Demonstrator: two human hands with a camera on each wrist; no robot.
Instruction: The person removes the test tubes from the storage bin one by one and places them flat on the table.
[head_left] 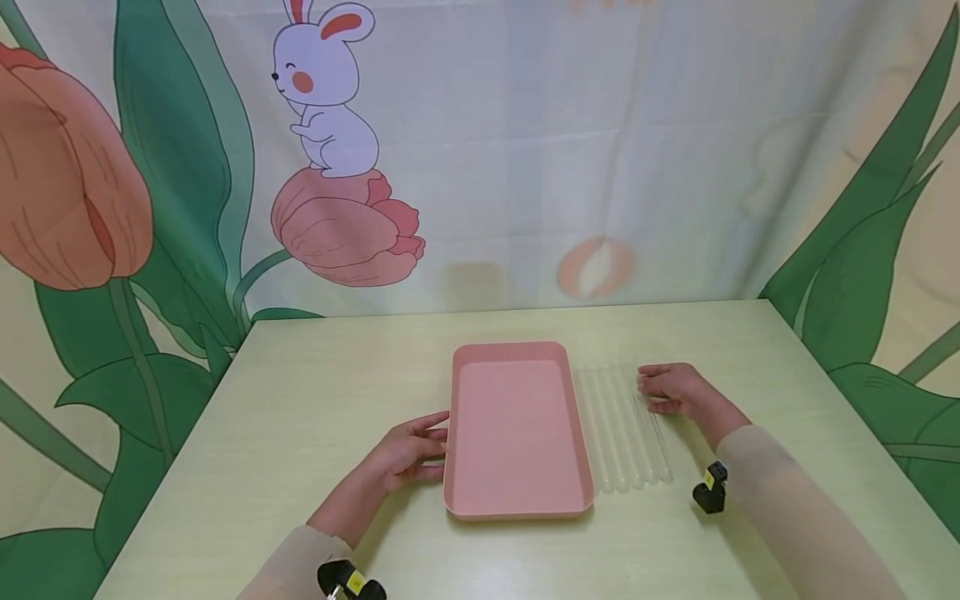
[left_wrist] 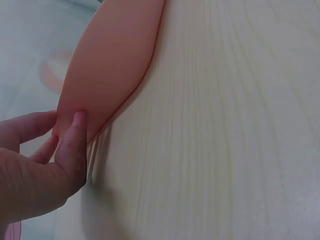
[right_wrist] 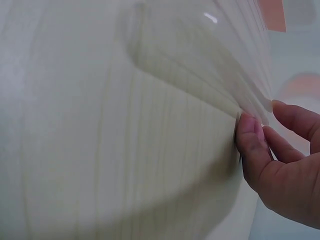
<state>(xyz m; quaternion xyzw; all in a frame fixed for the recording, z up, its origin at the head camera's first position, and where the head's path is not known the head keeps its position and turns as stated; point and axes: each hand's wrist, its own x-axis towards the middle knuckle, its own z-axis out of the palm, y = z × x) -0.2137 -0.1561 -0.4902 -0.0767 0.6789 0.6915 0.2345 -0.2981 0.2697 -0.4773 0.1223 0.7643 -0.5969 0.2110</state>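
A shallow pink tray (head_left: 517, 429) with rounded corners lies on the table. Against its right side is a clear ribbed piece (head_left: 622, 429) with several long, round-ended channels. At the tray's left side wall is my left hand (head_left: 411, 450); in the left wrist view its thumb (left_wrist: 77, 130) and fingertips touch the outside of the wall. My right hand (head_left: 678, 390) is at the upper right edge of the clear piece. In the right wrist view, that hand's thumb (right_wrist: 247, 132) and fingertips touch the clear edge, fingers loosely bent.
The pale wood-grain table (head_left: 337, 375) ends at a back edge beneath a printed curtain (head_left: 495, 150) with tulips and a rabbit. Small black devices sit at both wrists, one by the left sleeve (head_left: 296, 567) and one by the right sleeve (head_left: 795, 508).
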